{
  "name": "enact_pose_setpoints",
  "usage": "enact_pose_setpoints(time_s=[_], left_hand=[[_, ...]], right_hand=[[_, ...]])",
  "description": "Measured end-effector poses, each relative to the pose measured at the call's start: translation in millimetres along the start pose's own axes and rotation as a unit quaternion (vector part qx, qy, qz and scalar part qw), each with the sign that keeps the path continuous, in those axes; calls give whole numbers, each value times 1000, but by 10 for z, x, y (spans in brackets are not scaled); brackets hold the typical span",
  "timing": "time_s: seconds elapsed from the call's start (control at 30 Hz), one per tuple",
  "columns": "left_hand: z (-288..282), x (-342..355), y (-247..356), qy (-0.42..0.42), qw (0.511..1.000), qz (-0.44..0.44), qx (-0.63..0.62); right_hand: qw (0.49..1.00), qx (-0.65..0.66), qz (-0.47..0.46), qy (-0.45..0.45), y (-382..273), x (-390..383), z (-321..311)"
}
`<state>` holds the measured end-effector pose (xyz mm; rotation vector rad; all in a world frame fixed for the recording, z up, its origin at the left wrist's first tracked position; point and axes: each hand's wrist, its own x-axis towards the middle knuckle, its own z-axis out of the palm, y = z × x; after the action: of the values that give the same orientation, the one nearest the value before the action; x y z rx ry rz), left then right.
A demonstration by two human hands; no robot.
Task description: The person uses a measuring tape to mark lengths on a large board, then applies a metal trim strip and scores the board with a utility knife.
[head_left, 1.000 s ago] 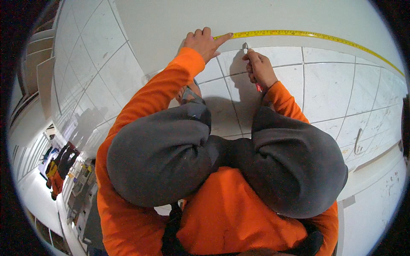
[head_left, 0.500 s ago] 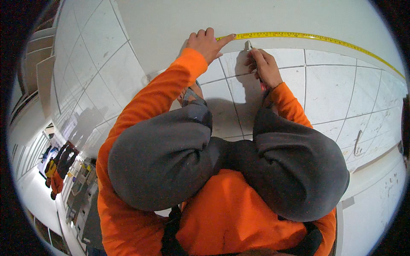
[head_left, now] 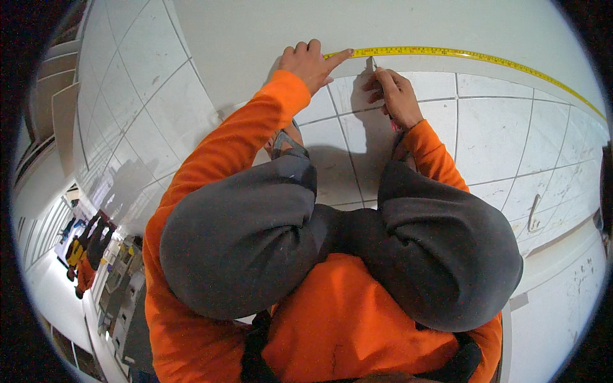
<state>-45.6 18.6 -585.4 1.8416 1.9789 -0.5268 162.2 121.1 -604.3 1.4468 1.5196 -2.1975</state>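
A yellow tape measure (head_left: pixel 447 52) lies extended across a grey-white board (head_left: pixel 408 29). My left hand (head_left: pixel 305 67) rests spread on the board at the tape's left part, index finger stretched along it and pressing it down. My right hand (head_left: pixel 396 96) grips a slim tool with a pointed metal tip (head_left: pixel 373 62) and a red handle, probably a knife; the tip is at the board just below the tape, and the fingers hide much of the tool. I am squatting, with my dark-trousered knees (head_left: pixel 236 236) below both hands.
White tiles (head_left: pixel 491 131) run below the board and up the left side (head_left: pixel 137 70). Pale panels (head_left: pixel 64 121) stand at the far left. Further back at the left, people in orange and dark clothing (head_left: pixel 86 265) are near cluttered items (head_left: pixel 124 300). A small pale object (head_left: pixel 534 212) is at the right.
My right hand and the tool's tip have moved slightly up and right, closer to the tape. My left hand stays on the tape, shifted only slightly right in the view.
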Motion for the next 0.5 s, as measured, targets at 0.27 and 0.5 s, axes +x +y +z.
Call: enact_pose_setpoints(time_s=[0.27, 0.5], left_hand=[[121, 22, -17, 17, 1000, 0, 14], [92, 31, -15, 13, 1000, -1, 8]], right_hand=[[1000, -3, 17, 5, -50, 27, 25], [998, 42, 49, 6, -82, 36, 26]])
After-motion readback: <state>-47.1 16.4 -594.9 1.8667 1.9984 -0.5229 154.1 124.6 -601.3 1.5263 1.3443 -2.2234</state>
